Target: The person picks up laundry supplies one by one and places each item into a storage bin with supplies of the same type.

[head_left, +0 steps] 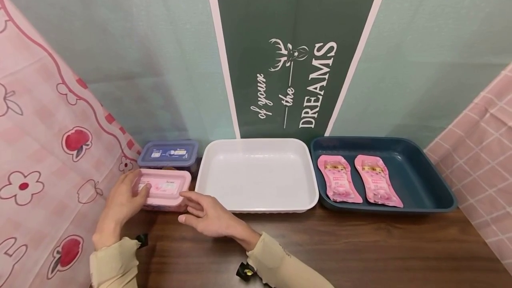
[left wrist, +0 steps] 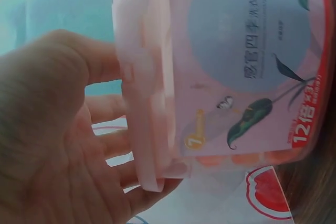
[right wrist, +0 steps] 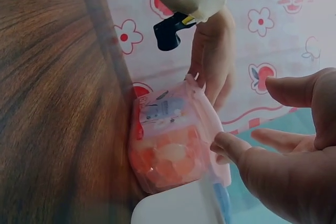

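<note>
A pink-lidded box of laundry pods (head_left: 166,188) stands at the left of the table, in front of a blue-lidded box (head_left: 170,154). My left hand (head_left: 125,202) grips its left end, thumb over the lid and fingers along the far side; the left wrist view shows the hand (left wrist: 79,114) around the lid's edge. At the right end, my right hand (head_left: 211,216) touches the lid's corner with its fingertips, thumb held apart. Orange-pink pods show through the box's clear side (right wrist: 173,156) in the right wrist view.
A white tray (head_left: 256,208) stands right beside the boxes. Further right, a dark blue tray (head_left: 424,181) holds two pink pouches (head_left: 340,179). Behind rises a green curtain (head_left: 160,57), and a pink patterned cloth (head_left: 44,123) borders the left side.
</note>
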